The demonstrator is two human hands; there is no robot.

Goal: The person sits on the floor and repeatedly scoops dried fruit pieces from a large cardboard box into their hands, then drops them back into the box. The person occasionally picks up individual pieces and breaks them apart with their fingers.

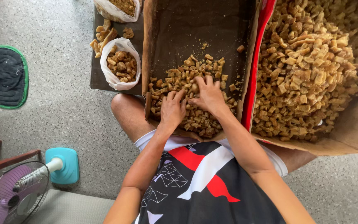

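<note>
Both hands, the left hand [172, 108] and right hand [209, 96], lie side by side, fingers spread flat on the fried pieces [187, 79] in the centre box [195, 25], apparently mid-gathering; scooping a handful seems next.

Inside the near cardboard box [195, 25] the far half of the dark bottom is almost bare and gives free room, while the heap of brown fried pieces [187, 81] fills the near half, where the left hand [171, 111] and the right hand [209, 97] lie on it side by side, fingers spread, so no gap is left between them. To the right, the box wall and a red flap [255, 62] stand up and close the way to the second box [353, 128], which is full of pieces. To the left, past the box wall, an open white bag [121, 64] and loose pieces crowd the dark tray [100, 79]; beyond it the grey floor [59, 103] is open up to the round mat [6, 76] and the fan [15, 188].
</note>
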